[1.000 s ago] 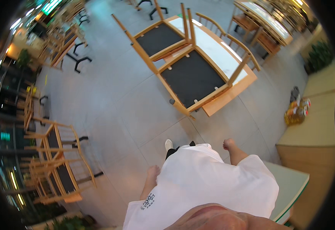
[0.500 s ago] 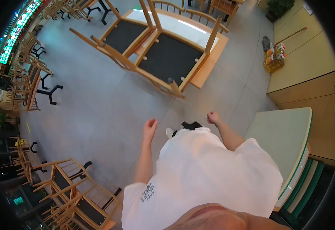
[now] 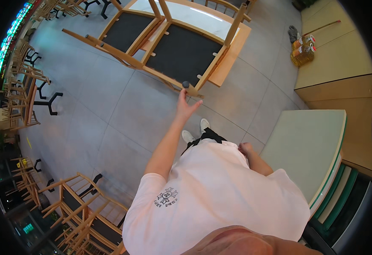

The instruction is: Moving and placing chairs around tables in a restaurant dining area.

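Note:
My left hand [image 3: 187,108] reaches forward with thumb and fingers spread. Its fingertips are at the near corner of an upside-down wooden chair [image 3: 185,53], beside a leg with a dark round end cap; whether they touch the wood I cannot tell. The chair has a black seat underside facing up and rests on a table [image 3: 228,63] with a wood edge and a pale glossy top. Beside it on the left lies a second upturned chair [image 3: 129,30]. My right hand [image 3: 246,148] is curled closed near my waist, by the shirt hem, with nothing visible in it.
A pale green-edged counter [image 3: 305,144] stands close on my right. Oil jugs [image 3: 303,54] and a mop [image 3: 294,33] are by the cabinets at far right. More chairs [image 3: 84,208] are upturned on tables at lower left and along the left side [image 3: 28,93].
My left hand has moved forward to the chair's near corner, its fingers opening. My right hand has drawn back toward my waist. The table and chairs sit slightly higher and further left in view.

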### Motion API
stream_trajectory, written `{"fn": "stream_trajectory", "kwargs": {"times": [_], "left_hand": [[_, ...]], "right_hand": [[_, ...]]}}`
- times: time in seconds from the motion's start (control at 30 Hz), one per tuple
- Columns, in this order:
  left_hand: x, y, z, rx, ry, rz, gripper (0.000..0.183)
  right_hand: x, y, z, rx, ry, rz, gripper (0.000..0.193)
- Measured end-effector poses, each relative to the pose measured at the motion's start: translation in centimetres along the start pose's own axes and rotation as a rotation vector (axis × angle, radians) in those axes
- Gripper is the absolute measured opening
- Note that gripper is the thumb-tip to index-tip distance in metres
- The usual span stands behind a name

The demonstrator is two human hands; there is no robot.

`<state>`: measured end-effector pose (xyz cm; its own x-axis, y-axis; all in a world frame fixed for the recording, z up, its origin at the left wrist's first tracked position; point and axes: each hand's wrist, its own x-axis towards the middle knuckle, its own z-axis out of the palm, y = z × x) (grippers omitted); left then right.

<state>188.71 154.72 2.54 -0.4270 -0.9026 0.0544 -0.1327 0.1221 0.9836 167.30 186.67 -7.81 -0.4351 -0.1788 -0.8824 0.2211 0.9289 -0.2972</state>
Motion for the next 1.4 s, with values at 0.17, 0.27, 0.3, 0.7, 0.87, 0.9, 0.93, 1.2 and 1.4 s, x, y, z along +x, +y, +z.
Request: {"fn": "stream_trajectory", "kwargs": {"times": [0.17, 0.27, 0.3, 0.7, 0.87, 0.9, 0.93, 1.2, 1.4], "left_hand": [[2.6, -3.2, 1.9, -0.031, 0.085, 0.025, 0.053], [2.8, -3.7, 2.9, -0.04, 0.158, 0.021, 0.042], [3.0, -3.9, 3.0, -0.023, 0.161, 0.012, 0.04], [3.2, -6.8, 4.3, -0.027, 0.214, -0.089, 0.032], [3.8, -7.0, 4.8, -0.012, 0.262, -0.074, 0.027], [3.8, -6.9, 5.1, -0.055, 0.3, -0.019, 0.024], [3.8, -6.9, 5.2, -0.096, 0.338, 0.036, 0.022], [4.4, -4.1, 5.0, -0.07, 0.345, -0.11, 0.01], [5.4, 2.1, 7.6, -0.272, 0.319, -0.288, 0.011]], "right_hand": [[1.8, 0.1, -0.8, 0.158, -0.018, 0.033, 0.015], [2.1, -1.4, -1.4, 0.172, -0.058, 0.01, 0.015], [2.6, -1.9, -1.6, 0.156, -0.065, -0.012, 0.015], [6.3, -7.2, -6.0, 0.113, -0.04, -0.091, 0.017], [7.6, -5.8, -6.5, 0.146, -0.056, -0.072, 0.018], [7.5, -5.6, -6.6, 0.127, -0.061, -0.062, 0.018], [7.5, -5.5, -6.6, 0.108, -0.066, -0.051, 0.018], [9.9, -4.5, -6.4, 0.115, -0.088, -0.062, 0.017], [9.2, -5.3, -4.4, 0.189, -0.117, -0.085, 0.017]]}}
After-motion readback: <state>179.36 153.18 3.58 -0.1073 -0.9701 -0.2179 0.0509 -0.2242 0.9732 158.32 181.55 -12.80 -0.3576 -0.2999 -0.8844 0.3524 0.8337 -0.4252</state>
